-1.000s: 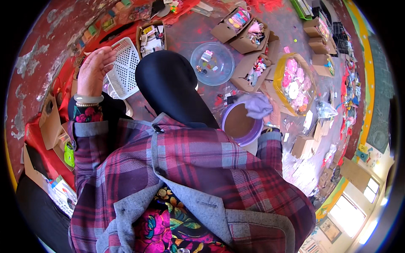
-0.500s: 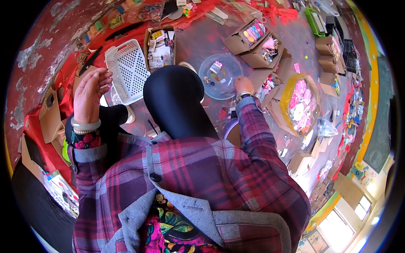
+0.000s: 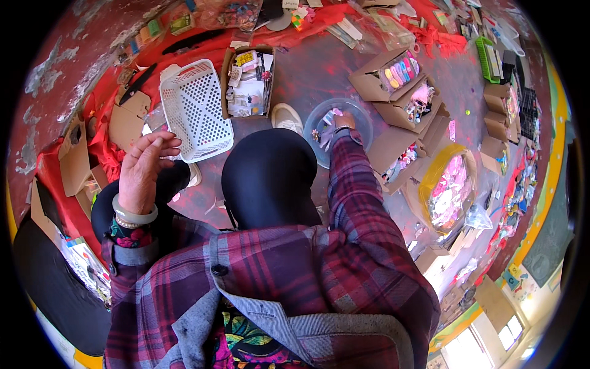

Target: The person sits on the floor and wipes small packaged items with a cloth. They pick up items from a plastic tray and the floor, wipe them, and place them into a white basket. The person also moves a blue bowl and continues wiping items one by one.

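My right hand (image 3: 345, 120) is down inside a round clear plastic basin (image 3: 364, 117) on the floor. Its fingers are mostly hidden, beside a small pale lavender item (image 3: 330, 118). A few small trinkets (image 3: 316, 134) lie at the basin's left side. Raised above my left thigh, my left hand (image 3: 142, 169) has its fingers bent in and the thumb against them. Whatever may be in that pinch is too small to make out. Closest to it stands a white perforated plastic basket (image 3: 226, 130).
A cardboard box of cards and small packs (image 3: 249, 92) adjoins the basket. Right of the basin are opened cardboard boxes (image 3: 380, 89) with colourful goods and a yellow-rimmed box (image 3: 424, 192) of pink items. My shoe (image 3: 286, 117) is left of the basin. Red cloth (image 3: 110, 160) lies at left.
My right hand has moved from the basin's right rim leftward into it. My left hand stays raised, its fingers bent. The whole view has shifted slightly.
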